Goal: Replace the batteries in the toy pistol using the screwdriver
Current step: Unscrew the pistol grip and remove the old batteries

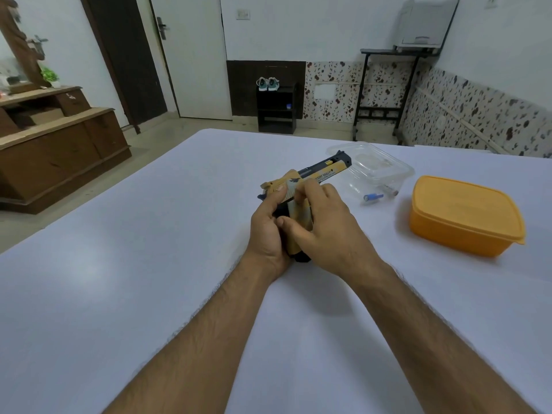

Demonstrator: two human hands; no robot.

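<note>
A yellow and black toy pistol (316, 172) is held above the middle of the white table (149, 264), barrel pointing away to the right. My left hand (268, 231) grips its handle from the left, one finger lying along the frame. My right hand (322, 216) covers the handle from the right, with its fingertips pinching at the side of the frame. A small screwdriver with a blue handle (373, 197) lies on the table to the right of the pistol. Part of the pistol's grip is hidden by both hands.
A clear plastic container (379, 162) sits just behind the pistol. An orange lidded box (463, 213) stands at the right of the table. Beyond the table are a wooden cabinet (59, 150), a small black shelf (276, 109) and a black stand (385, 94).
</note>
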